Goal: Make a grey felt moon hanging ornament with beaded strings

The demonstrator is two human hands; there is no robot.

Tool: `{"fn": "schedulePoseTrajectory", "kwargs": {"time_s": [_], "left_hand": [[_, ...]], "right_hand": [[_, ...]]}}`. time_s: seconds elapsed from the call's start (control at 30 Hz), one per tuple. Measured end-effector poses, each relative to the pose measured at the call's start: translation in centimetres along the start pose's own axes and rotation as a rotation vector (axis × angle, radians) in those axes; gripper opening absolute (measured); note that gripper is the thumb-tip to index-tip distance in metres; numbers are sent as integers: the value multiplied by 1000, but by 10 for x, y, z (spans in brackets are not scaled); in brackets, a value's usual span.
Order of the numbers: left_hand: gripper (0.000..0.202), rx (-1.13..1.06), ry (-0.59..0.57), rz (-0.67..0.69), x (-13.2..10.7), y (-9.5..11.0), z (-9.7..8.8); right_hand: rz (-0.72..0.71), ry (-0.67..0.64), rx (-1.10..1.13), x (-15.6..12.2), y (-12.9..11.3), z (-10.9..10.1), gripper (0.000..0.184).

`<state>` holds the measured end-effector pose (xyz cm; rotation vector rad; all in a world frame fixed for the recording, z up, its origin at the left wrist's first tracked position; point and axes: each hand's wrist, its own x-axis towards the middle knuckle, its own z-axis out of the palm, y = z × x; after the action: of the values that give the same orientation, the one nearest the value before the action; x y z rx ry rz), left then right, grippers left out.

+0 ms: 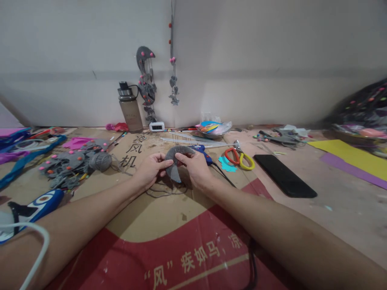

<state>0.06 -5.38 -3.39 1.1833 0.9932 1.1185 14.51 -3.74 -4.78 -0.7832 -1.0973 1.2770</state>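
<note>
Both my hands meet over the middle of a cardboard sheet (pixel 157 213). A grey felt crescent (pixel 175 161) is held between them. My left hand (pixel 151 169) pinches its left side with closed fingers. My right hand (pixel 195 167) grips its right side, fingers curled on the felt. A thin dark thread (pixel 165 191) lies looped on the cardboard just under the hands. A blue glue gun (pixel 203 151) lies right behind my right hand, its black cord trailing toward me.
Red and yellow scissors (pixel 240 158) and a black phone (pixel 284 175) lie to the right. Grey felt pieces with pink dots (pixel 68 165) and a grey yarn ball (pixel 101 160) sit left. A water bottle (pixel 130 108) and hanging felt mobiles (pixel 146 86) stand at the wall. Yellow and purple sheets (pixel 353 159) lie far right.
</note>
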Motion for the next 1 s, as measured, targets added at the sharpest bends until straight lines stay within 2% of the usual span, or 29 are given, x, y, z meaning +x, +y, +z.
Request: {"fn": "schedulePoseTrajectory", "kwargs": {"time_s": [0.27,0.37,0.57,0.7,0.83,1.0], "left_hand": [[32,64,0,38,1,-4,1],[32,62,43,53,-1,-2,1],[33,52,92,49,-3,0,3],[33,44,14,49,-2,-2,3],[29,91,61,78,-3,-3,1],[25,110,94,85,-6,-2,-2]], "right_hand": [[-25,38,2,2,2,-1,18],[-17,18,-24,0,1,-1,20],[-105,21,-112,-5,-5,1,16],[-28,75,52,-2,-2,1,21],[50,38,150,-1,-2,0,30],[101,-24,-16,-2,-10,-7,38]]}}
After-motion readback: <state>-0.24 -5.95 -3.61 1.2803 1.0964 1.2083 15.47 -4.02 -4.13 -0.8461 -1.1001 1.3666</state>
